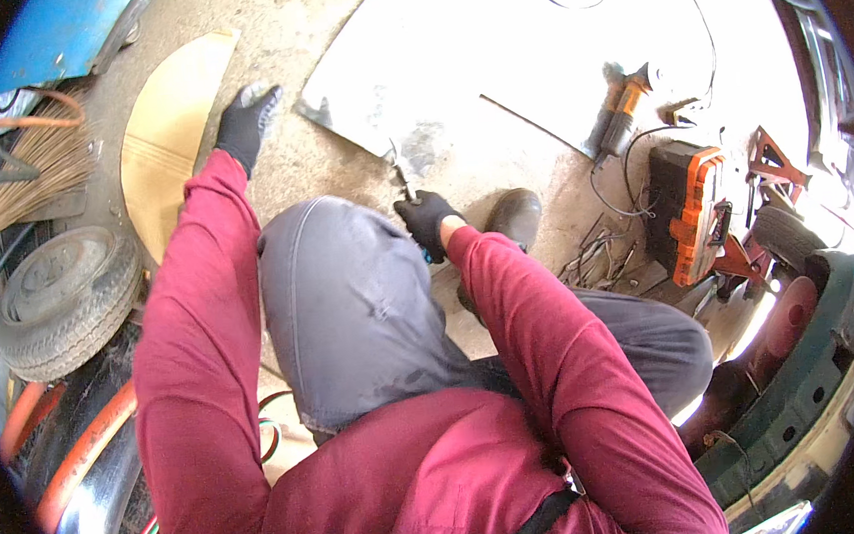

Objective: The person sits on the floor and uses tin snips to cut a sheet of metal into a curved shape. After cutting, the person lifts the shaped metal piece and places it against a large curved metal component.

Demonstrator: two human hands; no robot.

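My right hand (425, 219), in a dark glove, is closed round a slim metal hand tool (404, 180). A bit of blue shows below the fist, perhaps its handle; the exact kind is unclear. The tool's tip touches or nearly touches the near corner of a large pale sheet (353, 92) on the floor, partly washed out by glare. My left hand (250, 125), gloved with a grey palm, reaches forward with fingers slightly apart and nothing visible in it. It is between the sheet and a curved piece of tan cardboard (167, 127).
An orange-and-black power tool (623, 111) with a cord and a black-and-orange toolbox (685, 211) stand to the right. Loose hand tools (601, 253) lie by my boot (515, 218). At left are a wheel (67, 300) and a straw broom (43, 162); a dark green bumper (807, 378) is at right.
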